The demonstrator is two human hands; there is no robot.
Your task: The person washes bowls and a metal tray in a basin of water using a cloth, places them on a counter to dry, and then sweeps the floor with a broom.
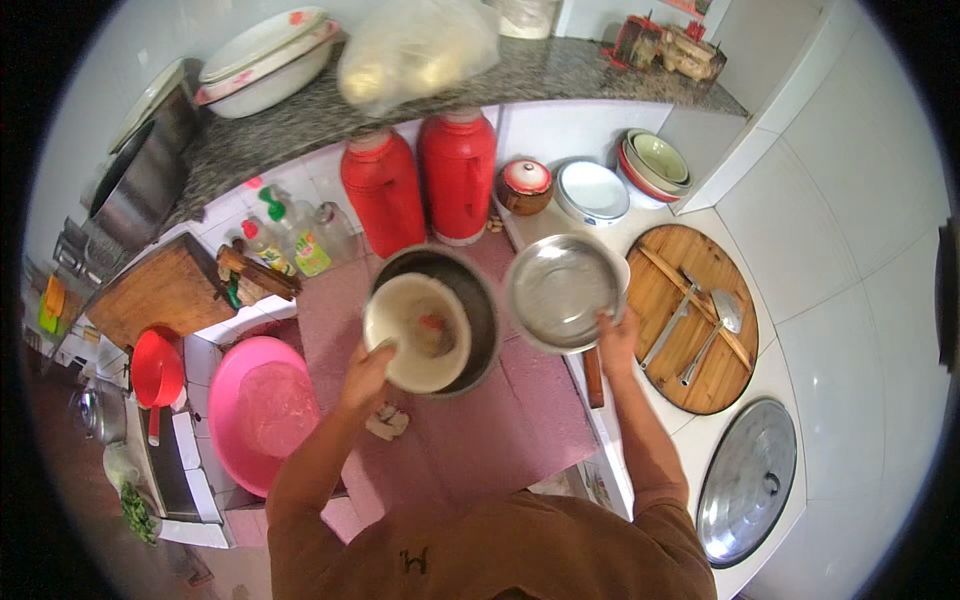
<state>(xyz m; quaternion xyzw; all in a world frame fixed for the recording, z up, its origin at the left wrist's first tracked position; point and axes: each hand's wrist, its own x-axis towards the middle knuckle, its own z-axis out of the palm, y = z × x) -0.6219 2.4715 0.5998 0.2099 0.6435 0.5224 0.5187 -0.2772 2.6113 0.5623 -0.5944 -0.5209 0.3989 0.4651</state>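
Note:
My left hand (367, 375) grips the near-left rim of a cream bowl (397, 367) with a reddish patch inside. The bowl is over a dark round metal pot (486, 337) on the pink tiled counter. To the right, my right hand (617, 341) holds a shallow stainless steel basin (562, 292) by its near-right rim. Part of a white vessel shows behind the basin's right edge; most of it is hidden. A brown wooden handle (593, 377) sticks out below the basin. A crumpled pale cloth (388, 421) lies on the tiles near my left wrist.
Behind the pot stand two red thermos flasks (384, 195). A pink basin (262, 412) and a red dipper (157, 371) are at left. On the right are a round wooden board (694, 375) bearing utensils, a metal lid (748, 480) and stacked bowls (660, 161).

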